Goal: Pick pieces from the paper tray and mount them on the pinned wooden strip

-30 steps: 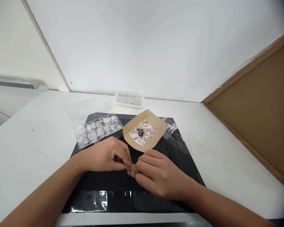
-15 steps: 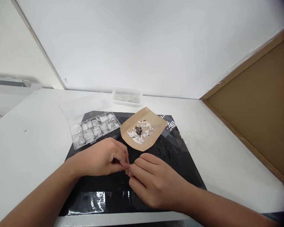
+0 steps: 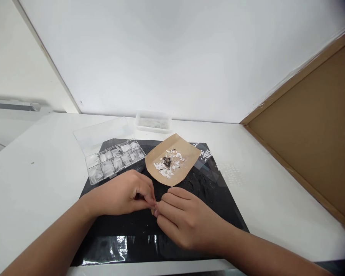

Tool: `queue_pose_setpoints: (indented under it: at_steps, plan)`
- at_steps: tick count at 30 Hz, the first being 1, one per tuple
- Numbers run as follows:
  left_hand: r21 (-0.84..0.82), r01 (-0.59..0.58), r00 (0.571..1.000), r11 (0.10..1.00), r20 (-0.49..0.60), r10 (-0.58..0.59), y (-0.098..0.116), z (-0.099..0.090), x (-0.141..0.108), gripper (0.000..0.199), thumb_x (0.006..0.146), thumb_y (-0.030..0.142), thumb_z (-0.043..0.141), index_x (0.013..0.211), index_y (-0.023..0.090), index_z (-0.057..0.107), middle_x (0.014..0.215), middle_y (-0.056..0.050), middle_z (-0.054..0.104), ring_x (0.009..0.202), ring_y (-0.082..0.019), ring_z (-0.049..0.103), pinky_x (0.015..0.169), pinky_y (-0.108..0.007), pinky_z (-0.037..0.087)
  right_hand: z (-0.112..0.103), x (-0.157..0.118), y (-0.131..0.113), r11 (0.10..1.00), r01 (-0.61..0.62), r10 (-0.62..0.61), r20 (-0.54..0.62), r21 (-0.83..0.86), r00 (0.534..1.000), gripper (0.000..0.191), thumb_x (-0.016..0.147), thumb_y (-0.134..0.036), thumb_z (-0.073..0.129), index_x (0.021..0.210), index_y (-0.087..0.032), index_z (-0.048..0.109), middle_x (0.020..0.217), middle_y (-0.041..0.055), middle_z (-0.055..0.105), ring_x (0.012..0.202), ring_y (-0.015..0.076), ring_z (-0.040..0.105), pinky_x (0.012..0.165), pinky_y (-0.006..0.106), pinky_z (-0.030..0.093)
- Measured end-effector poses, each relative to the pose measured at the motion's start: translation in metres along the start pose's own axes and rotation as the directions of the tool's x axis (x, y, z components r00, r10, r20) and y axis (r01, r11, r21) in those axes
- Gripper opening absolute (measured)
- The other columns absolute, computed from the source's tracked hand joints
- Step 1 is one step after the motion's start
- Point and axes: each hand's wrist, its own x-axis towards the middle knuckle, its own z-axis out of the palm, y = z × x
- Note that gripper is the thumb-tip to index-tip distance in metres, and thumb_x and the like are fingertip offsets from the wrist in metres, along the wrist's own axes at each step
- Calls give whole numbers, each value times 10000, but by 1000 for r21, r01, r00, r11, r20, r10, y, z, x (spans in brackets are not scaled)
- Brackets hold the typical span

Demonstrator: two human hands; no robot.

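Note:
My left hand (image 3: 129,193) and my right hand (image 3: 186,218) meet above a glossy black mat (image 3: 138,226). Both are closed, with thumbs and fingertips pinched together where they touch. Whatever lies between the fingertips is too small and too covered to make out. Just beyond my right hand lies a sheet of brown paper (image 3: 186,149), holding a scatter of white flakes (image 3: 166,170) and a small dark clump (image 3: 167,161). Behind my left wrist stands an open clear compartment box (image 3: 115,160) filled with whitish translucent pieces.
A shallow translucent tub (image 3: 153,124) sits at the back against the white wall. Small white rectangles on clear film (image 3: 205,153) lie at the mat's right corner, with more on the white table (image 3: 230,174). A brown board (image 3: 310,126) leans along the right side.
The whole view has shifted slightly, so the box, tub and paper appear a little lower. My hands stay pinched together in nearly the same place.

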Motion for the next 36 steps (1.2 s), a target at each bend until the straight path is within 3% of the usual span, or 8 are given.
queue_pose_setpoints:
  at_steps: [13, 18, 21, 26, 31, 36]
  plan:
    - [-14, 127, 990, 992, 62, -126, -4, -5, -2, 60, 876, 180, 781, 899, 226, 812, 862, -10, 795, 705, -133, 720, 632, -213, 535, 2, -4, 19, 990, 8, -3, -37, 144, 999, 228, 1038, -167, 595, 820, -176, 660, 815, 1, 683, 786, 138, 577, 787, 334, 412]
    - [-7, 196, 978, 981, 71, -195, -5, -3, -2, 68, 859, 244, 814, 921, 218, 813, 806, -4, 784, 652, -124, 696, 592, -200, 504, 4, -6, 23, 984, 17, -12, -29, 179, 1000, 225, 1033, -285, 651, 837, -175, 653, 878, 5, 696, 771, 129, 584, 795, 335, 409]
    - [-37, 219, 972, 975, 90, -215, -7, -2, -2, 122, 835, 279, 841, 935, 215, 814, 786, 8, 775, 643, -112, 684, 586, -186, 496, 4, -6, 29, 968, 22, -1, -84, 250, 996, 253, 1004, -386, 698, 858, -182, 660, 882, 2, 705, 754, 124, 597, 794, 333, 414]
    - [-50, 248, 967, 967, 76, -244, -5, -1, -1, 151, 839, 329, 844, 947, 225, 825, 746, 18, 758, 615, -99, 672, 561, -174, 485, 1, -9, 44, 948, -62, 142, -240, 311, 960, 179, 971, -369, 748, 918, -207, 696, 769, -30, 692, 686, 109, 610, 788, 324, 426]
    - [-4, 261, 965, 965, 43, -260, -5, -4, -3, 164, 887, 387, 794, 918, 231, 834, 761, -7, 773, 607, -117, 670, 551, -203, 486, -1, -16, 59, 934, -174, 268, -289, 311, 919, 81, 1023, -270, 672, 984, -215, 716, 803, -4, 736, 723, 138, 648, 770, 336, 432]
    - [-65, 314, 949, 947, -3, -315, -3, -12, -5, 234, 909, 453, 762, 915, 227, 825, 817, -21, 793, 589, -126, 700, 547, -212, 519, -2, -18, 65, 884, -297, 414, -308, 360, 857, 363, 1066, -79, 429, 1311, -245, 639, 919, 15, 779, 886, 174, 703, 878, 367, 474]
